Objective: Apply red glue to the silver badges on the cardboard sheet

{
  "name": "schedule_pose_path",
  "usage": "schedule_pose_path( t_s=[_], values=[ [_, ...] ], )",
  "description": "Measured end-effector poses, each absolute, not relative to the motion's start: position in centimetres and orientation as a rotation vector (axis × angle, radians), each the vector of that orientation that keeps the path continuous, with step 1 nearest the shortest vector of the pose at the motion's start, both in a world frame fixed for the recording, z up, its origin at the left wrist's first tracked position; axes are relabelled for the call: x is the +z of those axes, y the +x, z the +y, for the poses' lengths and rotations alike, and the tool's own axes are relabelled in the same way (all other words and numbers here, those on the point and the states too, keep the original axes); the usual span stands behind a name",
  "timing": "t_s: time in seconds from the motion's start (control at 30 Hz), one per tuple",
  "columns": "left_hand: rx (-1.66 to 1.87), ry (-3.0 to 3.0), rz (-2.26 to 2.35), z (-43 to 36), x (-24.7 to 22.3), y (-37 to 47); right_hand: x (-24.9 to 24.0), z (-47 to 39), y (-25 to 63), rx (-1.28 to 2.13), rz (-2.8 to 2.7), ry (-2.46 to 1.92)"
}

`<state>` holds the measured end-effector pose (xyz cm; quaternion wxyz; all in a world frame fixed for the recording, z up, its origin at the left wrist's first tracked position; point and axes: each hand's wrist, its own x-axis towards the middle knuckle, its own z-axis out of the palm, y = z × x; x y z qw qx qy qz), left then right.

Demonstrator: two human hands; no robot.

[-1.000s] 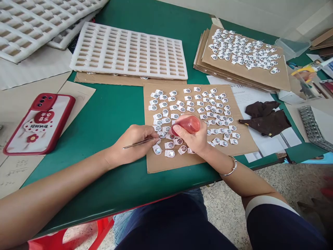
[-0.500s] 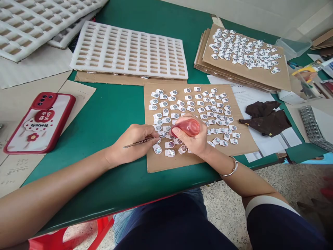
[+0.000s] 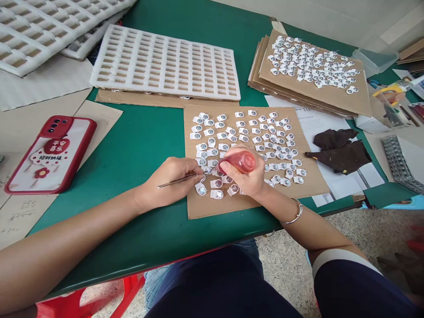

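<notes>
Small round metallic pieces on white tabs point(image 3: 217, 194) lie in loose rows on a brown cardboard sheet point(image 3: 212, 210). My left hand point(image 3: 172, 183) rests at the sheet's left edge, closed round a thin metal tool like tweezers point(image 3: 177, 180); its tip is hidden by the fingers. My right hand point(image 3: 250, 176) is wrapped round a red squeeze bottle point(image 3: 244, 161), tilted with its base towards me and its other end down towards the pieces near my left fingertips. The bottle's tip is hard to make out.
A white foam tray point(image 3: 165, 62) sits on cardboard behind the sheet. Stacked cardboard point(image 3: 347, 99) with more pieces stands at the back right. A dark brown cloth point(image 3: 344, 152) lies right, on paper. A phone point(image 3: 51, 154) in a red case lies left.
Both hands keep nearly the same pose over the pieces, still holding the thin tool and the bottle. The view has shifted only slightly.
</notes>
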<state>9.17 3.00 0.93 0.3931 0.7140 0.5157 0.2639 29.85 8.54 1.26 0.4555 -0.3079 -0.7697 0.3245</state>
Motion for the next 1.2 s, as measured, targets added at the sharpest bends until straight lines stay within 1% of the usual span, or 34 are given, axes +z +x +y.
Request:
schedule_pose_path(
  t_s=[0.6, 1.2],
  values=[
    [0.681, 1.793, 1.305, 3.06, 0.86, 9.19, 1.13, 8.37, 30.0, 0.815, -1.917, -0.749],
    [0.716, 1.627, 1.28, 3.53, 0.69, 8.93, 1.13, 8.42, 29.88, 0.863, -1.91, -0.719]
  ],
)
